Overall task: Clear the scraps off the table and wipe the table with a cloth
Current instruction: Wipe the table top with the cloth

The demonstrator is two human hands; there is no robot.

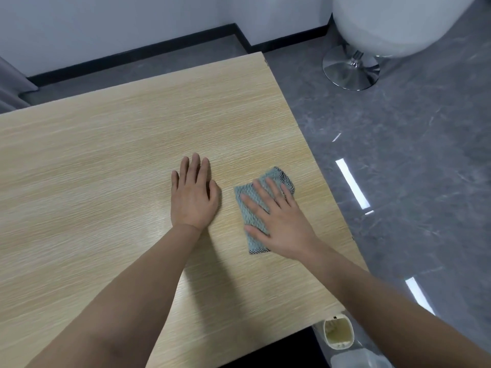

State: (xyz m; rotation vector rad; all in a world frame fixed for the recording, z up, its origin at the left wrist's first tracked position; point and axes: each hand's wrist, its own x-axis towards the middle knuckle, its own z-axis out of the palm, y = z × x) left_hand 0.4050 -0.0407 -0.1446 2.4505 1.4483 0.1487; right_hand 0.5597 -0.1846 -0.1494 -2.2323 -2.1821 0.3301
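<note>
A light wooden table fills most of the view. A grey-green knitted cloth with a dark checked edge lies near the table's right edge. My right hand presses flat on the cloth, fingers spread, covering its right half. My left hand rests flat on the bare wood just left of the cloth, palm down, fingers apart, holding nothing. No scraps show on the tabletop.
A small cream waste bin stands on the floor below the table's near right corner. A white swivel chair with a chrome base sits at the back right on the grey tiled floor. A wall with dark skirting runs behind.
</note>
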